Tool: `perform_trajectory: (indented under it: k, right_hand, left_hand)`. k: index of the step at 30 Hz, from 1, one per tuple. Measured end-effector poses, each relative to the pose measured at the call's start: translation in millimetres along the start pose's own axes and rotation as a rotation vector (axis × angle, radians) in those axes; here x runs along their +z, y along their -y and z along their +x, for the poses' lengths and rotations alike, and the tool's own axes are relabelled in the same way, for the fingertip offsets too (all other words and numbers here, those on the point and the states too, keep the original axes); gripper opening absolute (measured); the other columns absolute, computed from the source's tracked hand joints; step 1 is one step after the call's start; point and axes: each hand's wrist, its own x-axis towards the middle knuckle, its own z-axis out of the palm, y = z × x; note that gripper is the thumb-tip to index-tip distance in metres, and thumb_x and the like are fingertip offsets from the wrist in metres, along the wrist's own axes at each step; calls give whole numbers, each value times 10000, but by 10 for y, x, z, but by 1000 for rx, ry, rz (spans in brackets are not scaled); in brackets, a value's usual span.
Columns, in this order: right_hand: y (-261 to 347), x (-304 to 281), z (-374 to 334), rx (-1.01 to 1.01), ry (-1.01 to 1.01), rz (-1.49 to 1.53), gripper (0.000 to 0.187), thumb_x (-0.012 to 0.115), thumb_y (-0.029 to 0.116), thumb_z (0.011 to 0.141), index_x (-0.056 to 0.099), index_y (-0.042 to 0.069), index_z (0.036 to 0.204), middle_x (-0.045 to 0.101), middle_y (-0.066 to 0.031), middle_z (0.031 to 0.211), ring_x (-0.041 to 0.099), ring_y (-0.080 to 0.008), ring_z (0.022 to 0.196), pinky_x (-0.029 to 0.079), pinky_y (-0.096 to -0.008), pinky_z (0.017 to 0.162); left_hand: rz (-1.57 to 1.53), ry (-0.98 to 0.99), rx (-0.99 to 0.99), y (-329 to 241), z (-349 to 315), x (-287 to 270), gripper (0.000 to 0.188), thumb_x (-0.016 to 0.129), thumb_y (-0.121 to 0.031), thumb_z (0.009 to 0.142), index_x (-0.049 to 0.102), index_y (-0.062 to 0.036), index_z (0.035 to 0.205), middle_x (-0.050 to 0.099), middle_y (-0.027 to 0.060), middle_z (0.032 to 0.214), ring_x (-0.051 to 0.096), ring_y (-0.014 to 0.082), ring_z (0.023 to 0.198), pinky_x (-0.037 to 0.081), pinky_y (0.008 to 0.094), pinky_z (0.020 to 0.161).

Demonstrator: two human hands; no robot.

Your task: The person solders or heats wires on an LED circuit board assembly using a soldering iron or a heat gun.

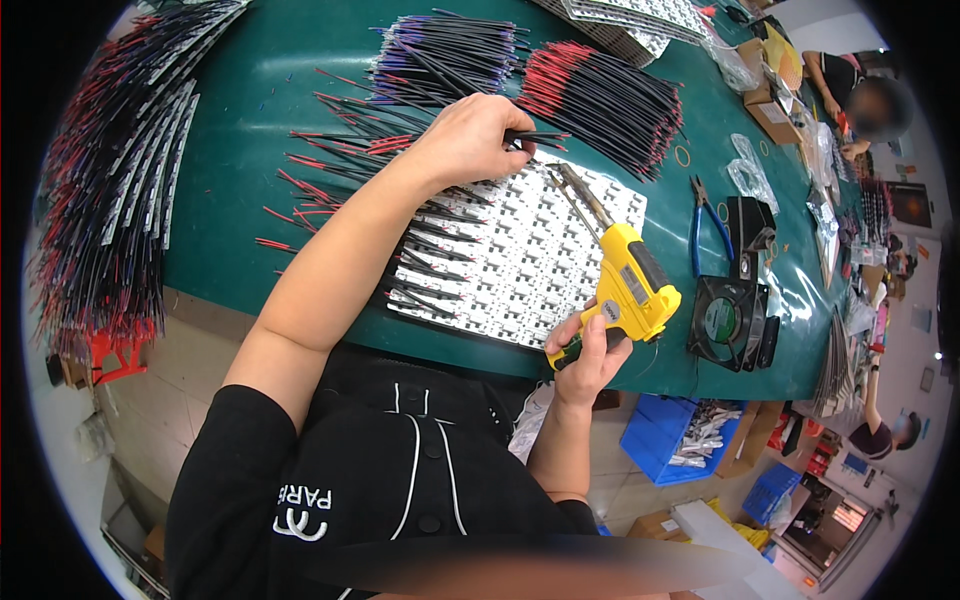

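Note:
My left hand (480,137) reaches over the far edge of a white panel of small circuit boards (520,260), its fingers closed on black wires (540,136) with reddish ends. In my right hand (590,357) is a yellow soldering gun (628,285), gripped by the handle at the panel's near right corner. The gun's long tip points away from me, close to the panel's far edge and a little right of my left hand. Black wires with red ends (430,262) run out from the panel's left side, partly hidden under my left forearm.
Beyond the panel lie a bundle of black-and-purple wires (450,55) and a black-and-red one (600,105). Wired board strips (130,150) are piled at the far left. Pliers (707,225) and a black fan (727,322) sit at right. Another person (840,80) works at the far right.

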Motion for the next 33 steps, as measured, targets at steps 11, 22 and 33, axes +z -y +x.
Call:
perform_trajectory:
  k: [11, 22, 33]
  right_hand:
    - [-13, -61, -6, 14, 68, 33, 141, 484, 70, 905, 473, -39, 994, 529, -94, 721, 480, -122, 432, 421, -250, 389]
    - [36, -7, 27, 21, 21, 6, 255, 481, 193, 913, 447, -43, 1003, 448, -86, 553, 431, -143, 404, 399, -259, 390]
    - [-8, -32, 4, 10, 42, -58, 299, 474, 166, 916, 467, -93, 1065, 467, -81, 547, 440, -137, 399, 396, -253, 393]
  left_hand:
    - [107, -81, 171, 65, 2, 54, 156, 675, -107, 713, 676, -28, 847, 649, 124, 798, 618, 300, 757, 478, 359, 693]
    - [138, -134, 213, 81, 10, 95, 159, 689, -120, 729, 670, -28, 857, 611, 111, 778, 599, 313, 776, 458, 397, 687]
    - [138, -155, 221, 110, 10, 127, 143, 677, -109, 731, 673, -37, 855, 601, 101, 770, 598, 305, 778, 460, 394, 696]
